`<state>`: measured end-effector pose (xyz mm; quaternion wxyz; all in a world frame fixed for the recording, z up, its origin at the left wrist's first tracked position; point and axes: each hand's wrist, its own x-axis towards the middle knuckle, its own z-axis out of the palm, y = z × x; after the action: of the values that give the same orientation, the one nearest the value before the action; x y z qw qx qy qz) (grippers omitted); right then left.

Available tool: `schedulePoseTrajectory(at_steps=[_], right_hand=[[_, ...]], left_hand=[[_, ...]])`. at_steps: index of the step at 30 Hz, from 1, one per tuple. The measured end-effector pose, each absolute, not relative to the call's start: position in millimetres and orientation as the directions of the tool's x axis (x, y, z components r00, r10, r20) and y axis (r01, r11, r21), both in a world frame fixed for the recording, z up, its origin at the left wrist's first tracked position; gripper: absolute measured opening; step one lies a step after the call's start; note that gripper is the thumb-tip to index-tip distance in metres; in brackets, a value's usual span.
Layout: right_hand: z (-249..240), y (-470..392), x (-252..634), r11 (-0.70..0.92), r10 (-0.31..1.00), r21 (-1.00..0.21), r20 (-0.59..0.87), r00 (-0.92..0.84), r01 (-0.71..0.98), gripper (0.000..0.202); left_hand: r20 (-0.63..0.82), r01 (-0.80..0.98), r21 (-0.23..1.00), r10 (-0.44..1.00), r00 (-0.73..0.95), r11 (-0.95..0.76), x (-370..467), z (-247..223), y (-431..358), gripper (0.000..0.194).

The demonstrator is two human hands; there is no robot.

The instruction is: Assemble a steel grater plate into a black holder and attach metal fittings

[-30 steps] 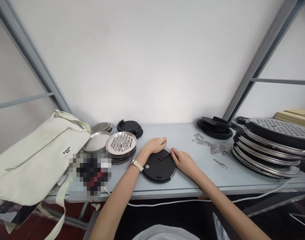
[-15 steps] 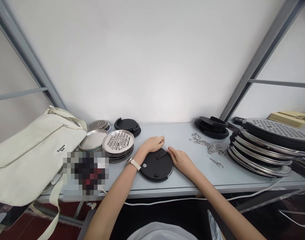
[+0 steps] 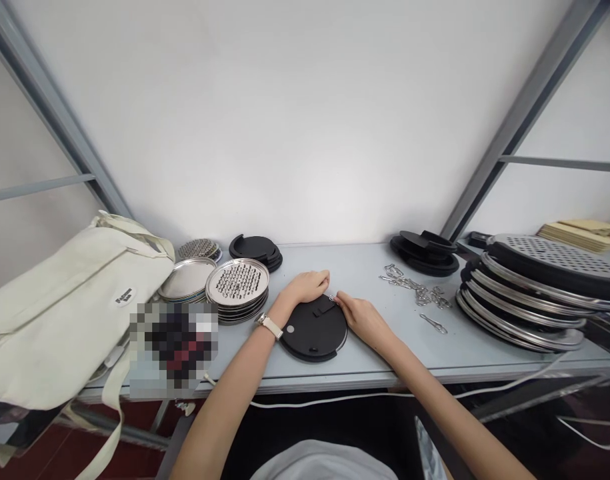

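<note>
A round black disc (image 3: 312,340) lies flat on the grey table, with a small black tab and a light round spot on it. My left hand (image 3: 309,285), with a watch at the wrist, rests at its upper left edge, fingers curled; what they hold, if anything, is hidden. At the disc's upper right edge, my right hand (image 3: 357,313) pinches a small metal clip (image 3: 333,299) beside the tab. Several similar metal clips (image 3: 419,291) lie in a loose pile to the right, and a single one (image 3: 433,324) lies nearer the front.
Stacked metal grater discs (image 3: 237,283) and black round parts (image 3: 255,250) stand at the left, near a cream bag (image 3: 69,300). On the right are more black parts (image 3: 425,250) and a tall stack of large perforated discs (image 3: 559,257). A white cable (image 3: 335,399) runs along the front edge.
</note>
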<state>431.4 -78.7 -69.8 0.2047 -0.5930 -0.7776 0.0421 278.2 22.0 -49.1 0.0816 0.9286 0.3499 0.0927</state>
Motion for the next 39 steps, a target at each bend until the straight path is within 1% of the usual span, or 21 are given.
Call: schedulePoseTrajectory(at_steps=[4, 11, 21, 31, 39], right_hand=[[-69.6, -78.8, 430.8, 0.286, 0.942, -0.303, 0.264, -0.208, 0.909, 0.024], [-69.9, -80.8, 429.8, 0.296, 0.939, -0.335, 0.275, -0.208, 0.895, 0.022], [-70.5, -79.2, 432.3, 0.3, 0.939, -0.384, 0.279, -0.2, 0.874, 0.026], [-72.7, -79.1, 431.7, 0.291, 0.934, -0.35, 0.304, -0.186, 0.89, 0.028], [-69.2, -79.6, 434.2, 0.321, 0.926, -0.32, 0.302, -0.226, 0.891, 0.029]], left_hand=[[0.108, 0.633, 0.216, 0.662, 0.741, -0.744, 278.0, -48.5, 21.8, 0.023], [0.105, 0.634, 0.216, 0.663, 0.741, -0.742, 277.8, -47.1, 21.2, 0.022], [0.103, 0.641, 0.211, 0.669, 0.736, -0.738, 278.7, -47.9, 21.2, 0.023], [0.103, 0.641, 0.218, 0.67, 0.735, -0.736, 278.1, -46.5, 19.9, 0.023], [0.098, 0.644, 0.218, 0.673, 0.733, -0.733, 278.7, -46.4, 20.1, 0.022]])
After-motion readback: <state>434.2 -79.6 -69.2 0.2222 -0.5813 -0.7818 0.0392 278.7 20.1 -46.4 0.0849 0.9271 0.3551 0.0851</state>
